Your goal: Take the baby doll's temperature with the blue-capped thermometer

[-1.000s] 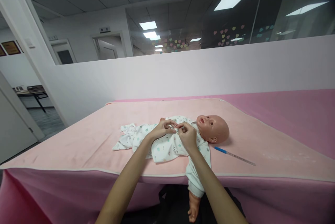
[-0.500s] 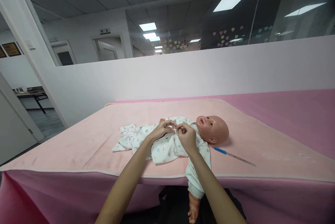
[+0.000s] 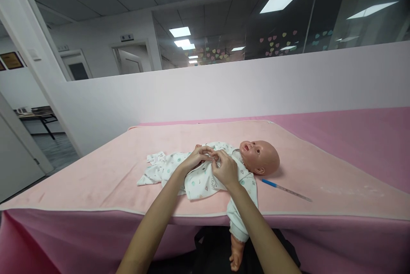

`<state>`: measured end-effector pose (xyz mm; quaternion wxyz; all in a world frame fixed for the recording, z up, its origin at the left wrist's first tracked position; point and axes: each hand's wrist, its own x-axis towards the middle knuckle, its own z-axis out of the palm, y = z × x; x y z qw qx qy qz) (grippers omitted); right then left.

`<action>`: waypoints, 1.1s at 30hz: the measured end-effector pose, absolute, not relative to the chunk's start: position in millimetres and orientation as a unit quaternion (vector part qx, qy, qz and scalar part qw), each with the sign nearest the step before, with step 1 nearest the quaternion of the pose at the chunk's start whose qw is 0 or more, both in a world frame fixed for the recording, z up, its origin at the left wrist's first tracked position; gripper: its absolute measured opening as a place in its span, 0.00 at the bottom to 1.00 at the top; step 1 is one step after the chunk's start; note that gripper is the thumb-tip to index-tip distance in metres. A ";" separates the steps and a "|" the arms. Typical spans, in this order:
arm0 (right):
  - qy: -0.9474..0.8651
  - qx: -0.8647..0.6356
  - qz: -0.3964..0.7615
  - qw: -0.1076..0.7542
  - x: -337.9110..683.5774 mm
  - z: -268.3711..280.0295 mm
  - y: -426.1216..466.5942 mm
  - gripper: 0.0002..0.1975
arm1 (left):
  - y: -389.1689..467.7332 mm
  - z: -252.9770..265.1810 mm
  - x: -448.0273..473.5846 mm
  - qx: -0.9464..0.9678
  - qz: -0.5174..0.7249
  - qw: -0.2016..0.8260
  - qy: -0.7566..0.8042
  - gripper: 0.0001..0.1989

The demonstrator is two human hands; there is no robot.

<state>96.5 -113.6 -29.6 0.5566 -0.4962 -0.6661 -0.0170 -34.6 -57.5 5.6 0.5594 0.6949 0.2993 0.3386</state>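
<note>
A baby doll [image 3: 263, 157] lies on its back on a peach blanket [image 3: 105, 158], head to the right. It wears a white printed baby top [image 3: 201, 183] and matching trousers [image 3: 171, 165]. Over the doll's chest, my left hand [image 3: 197, 157] pinches the front edge of the top. My right hand [image 3: 225, 166] meets it there, thumb and fingers closed on the same cloth. The fingertips of both hands nearly touch and hide the exact spot they grip. One doll arm [image 3: 237, 253] hangs over the near edge of the table.
A thermometer [image 3: 286, 190] with a blue end lies right of the doll, below its head. Pink cloth [image 3: 358, 137] covers the table under the blanket. Behind stands a white low wall [image 3: 224, 90] with glass above. Something black [image 3: 208, 248] is under the near edge.
My right hand has shifted slightly left toward my left hand, and its fingers have changed their pinch on the top. The doll and thermometer stay in place.
</note>
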 end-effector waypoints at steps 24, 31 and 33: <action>-0.635 -0.571 -0.070 0.516 86.2 -38.2 -117.5 0.11 | -60.5 7.9 -32.5 0.696 0.349 0.549 0.304 0.13; -0.632 -0.564 -0.075 0.525 86.0 -40.3 -115.1 0.10 | -60.4 7.8 -32.1 0.706 0.350 0.549 0.278 0.11; -0.631 -0.564 -0.068 0.528 85.8 -40.0 -115.5 0.10 | -60.7 8.0 -32.3 0.707 0.342 0.556 0.273 0.11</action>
